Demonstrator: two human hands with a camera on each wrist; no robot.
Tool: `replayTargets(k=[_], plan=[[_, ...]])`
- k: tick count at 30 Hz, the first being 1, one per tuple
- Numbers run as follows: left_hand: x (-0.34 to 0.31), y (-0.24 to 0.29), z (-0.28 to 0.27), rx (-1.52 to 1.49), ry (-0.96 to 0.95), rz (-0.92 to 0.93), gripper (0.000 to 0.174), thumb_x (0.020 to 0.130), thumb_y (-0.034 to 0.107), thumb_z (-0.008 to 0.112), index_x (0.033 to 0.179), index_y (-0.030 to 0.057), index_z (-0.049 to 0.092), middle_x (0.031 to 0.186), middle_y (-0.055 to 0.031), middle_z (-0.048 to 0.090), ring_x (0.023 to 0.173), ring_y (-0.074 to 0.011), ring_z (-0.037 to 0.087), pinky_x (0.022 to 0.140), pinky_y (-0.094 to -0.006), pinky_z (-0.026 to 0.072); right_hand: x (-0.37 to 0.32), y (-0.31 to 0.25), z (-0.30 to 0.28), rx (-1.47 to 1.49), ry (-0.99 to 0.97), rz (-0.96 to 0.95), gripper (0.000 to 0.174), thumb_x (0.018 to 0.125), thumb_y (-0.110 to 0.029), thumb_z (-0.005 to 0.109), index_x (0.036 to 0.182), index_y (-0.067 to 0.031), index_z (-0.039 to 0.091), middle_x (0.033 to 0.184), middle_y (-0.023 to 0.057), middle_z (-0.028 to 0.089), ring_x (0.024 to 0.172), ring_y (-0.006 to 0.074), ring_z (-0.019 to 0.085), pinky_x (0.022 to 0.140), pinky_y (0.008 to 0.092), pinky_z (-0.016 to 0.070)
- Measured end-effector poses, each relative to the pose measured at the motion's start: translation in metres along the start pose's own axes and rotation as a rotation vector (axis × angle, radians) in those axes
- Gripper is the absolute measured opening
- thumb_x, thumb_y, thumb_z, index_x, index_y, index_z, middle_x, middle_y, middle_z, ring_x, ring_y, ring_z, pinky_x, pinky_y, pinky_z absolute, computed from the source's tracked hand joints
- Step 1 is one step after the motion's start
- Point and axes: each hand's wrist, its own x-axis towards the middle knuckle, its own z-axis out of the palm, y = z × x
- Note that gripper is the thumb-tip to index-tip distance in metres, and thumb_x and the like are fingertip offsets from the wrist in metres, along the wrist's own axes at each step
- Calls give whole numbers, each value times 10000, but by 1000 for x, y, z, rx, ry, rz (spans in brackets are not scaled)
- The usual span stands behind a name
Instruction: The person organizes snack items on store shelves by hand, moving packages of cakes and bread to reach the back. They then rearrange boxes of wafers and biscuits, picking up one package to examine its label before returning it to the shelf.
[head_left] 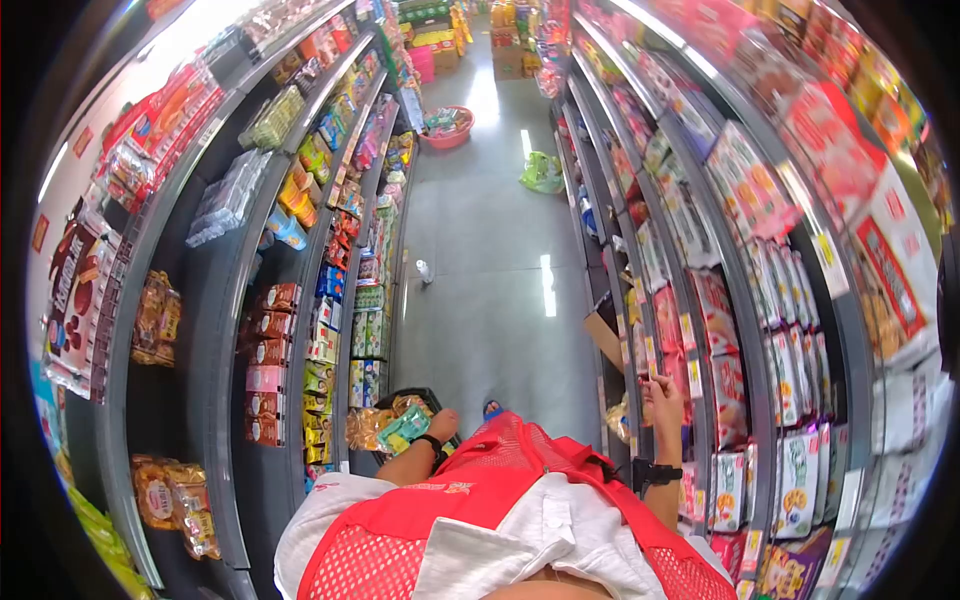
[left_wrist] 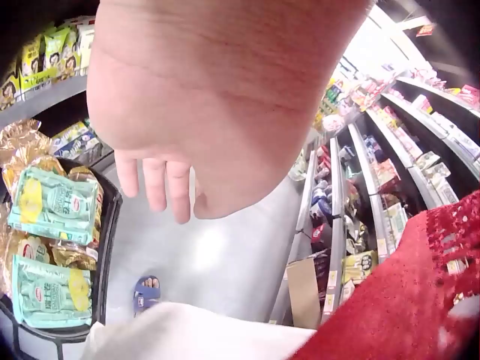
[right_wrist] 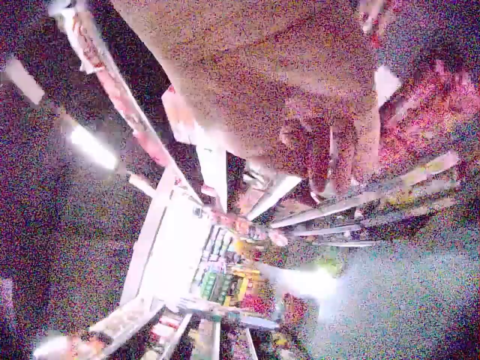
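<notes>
I stand in a shop aisle wearing a red mesh vest (head_left: 520,470). My left hand (head_left: 443,422) hangs over a black basket (head_left: 415,394) filled with snack packets, green ones (head_left: 403,430) on top. In the left wrist view this hand (left_wrist: 161,184) has relaxed fingers holding nothing, with the basket (left_wrist: 112,225) and green packets (left_wrist: 49,206) below and to its left. My right hand (head_left: 660,388) is raised to the right-hand shelf, fingers pointing up at red packets (head_left: 668,318). The right wrist view is dark and grainy; the right hand (right_wrist: 337,150) shows loosely bent fingers near shelf rails.
Tall shelves of packaged goods line both sides, the left shelves (head_left: 300,330) and the right shelves (head_left: 760,300). The grey floor (head_left: 480,300) runs ahead between them. A cardboard box (head_left: 603,335) juts out low on the right. Farther off lie a green bag (head_left: 543,172) and a red basin (head_left: 448,128).
</notes>
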Motion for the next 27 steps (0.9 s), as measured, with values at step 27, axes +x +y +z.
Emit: replayTargets(k=[27], plan=[[298, 130, -206, 265, 36, 134, 320, 915, 259, 601, 898, -54, 661, 846, -276, 673, 783, -371, 667, 724, -474, 494, 357, -129, 115, 65, -1, -104, 240, 1005, -146, 606, 1178, 12, 658, 1029, 83, 713, 933, 150, 693, 834, 280, 558]])
